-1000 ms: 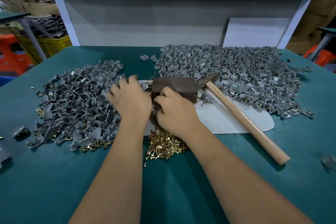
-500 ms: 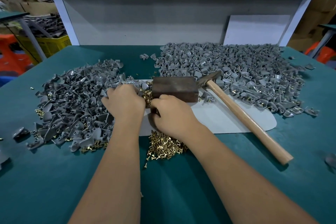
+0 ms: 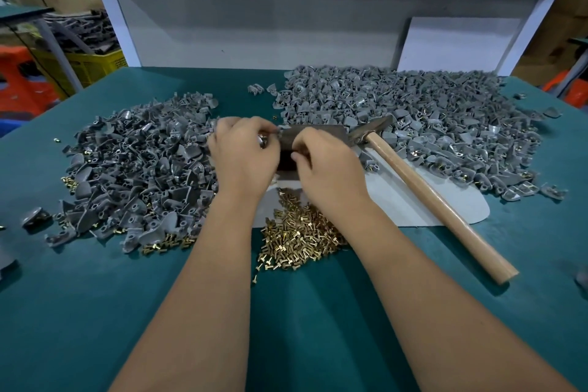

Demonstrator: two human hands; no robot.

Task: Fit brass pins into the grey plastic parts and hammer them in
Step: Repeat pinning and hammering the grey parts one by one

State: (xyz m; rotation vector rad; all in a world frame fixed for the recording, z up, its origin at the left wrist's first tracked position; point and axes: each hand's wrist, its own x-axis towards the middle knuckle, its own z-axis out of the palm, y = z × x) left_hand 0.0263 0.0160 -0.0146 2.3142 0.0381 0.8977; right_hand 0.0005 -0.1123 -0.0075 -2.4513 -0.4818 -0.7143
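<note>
On a green table point(image 3: 95, 312), two heaps of grey plastic parts flank a dark block point(image 3: 315, 134): the larger heap point(image 3: 429, 118) to the right, the smaller point(image 3: 136, 175) to the left. Just right of the block lies a wooden-handled hammer point(image 3: 426, 200). Nearer, brass pins point(image 3: 299, 235) are piled. Over the block, the left hand point(image 3: 245, 159) pinches a grey part point(image 3: 264, 141); the right hand point(image 3: 327, 165) curls its fingertips beside it, contents hidden.

Head view, steeply down, seemingly close.
</note>
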